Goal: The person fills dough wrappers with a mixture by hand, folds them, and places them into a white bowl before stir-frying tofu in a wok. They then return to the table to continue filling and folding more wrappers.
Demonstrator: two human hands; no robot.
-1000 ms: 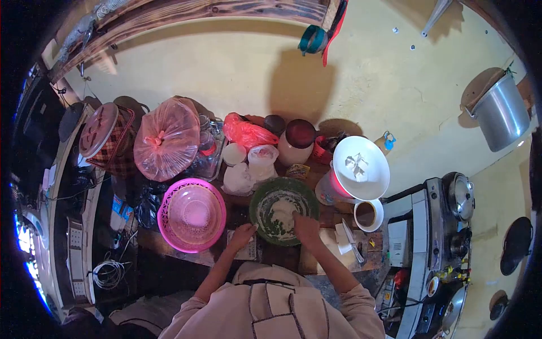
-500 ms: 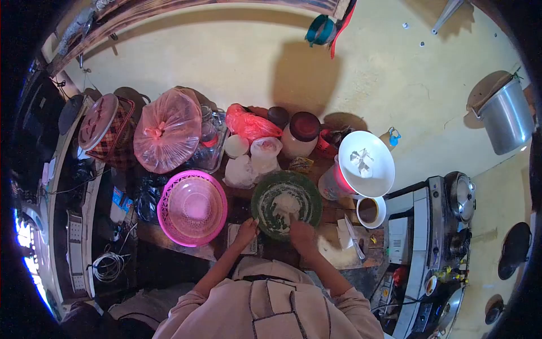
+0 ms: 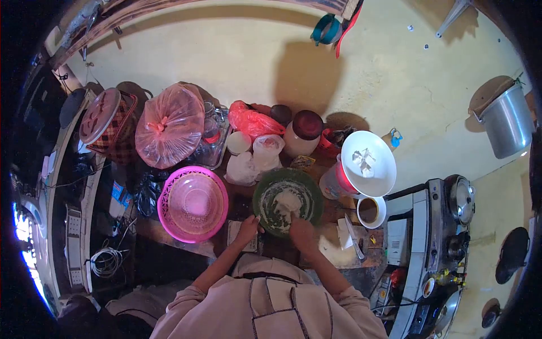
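Note:
A green bowl (image 3: 314,192) stands at the middle of the wooden table, with a white floury mass (image 3: 287,202) in it and white smears on its inner wall. My left hand (image 3: 248,228) is closed on the bowl's left rim, its thumb at the edge. Over the near right part of the bowl is my right hand (image 3: 302,233), its fingers together and pointing down at the white mass. Whatever those fingers hold, if anything, is too small to make out.
Left of the bowl stands a pink basket (image 3: 224,212). White bags (image 3: 241,169) and a lidded jar (image 3: 302,135) are behind. To the right are a white bowl (image 3: 381,175), a cup of dark liquid (image 3: 381,213) and a knife (image 3: 354,237). A stove (image 3: 436,220) stands farther right.
The view has shifted slightly. My right hand has stayed over the near right part of the bowl, and the white mass has changed shape a little. My left hand remains at the rim.

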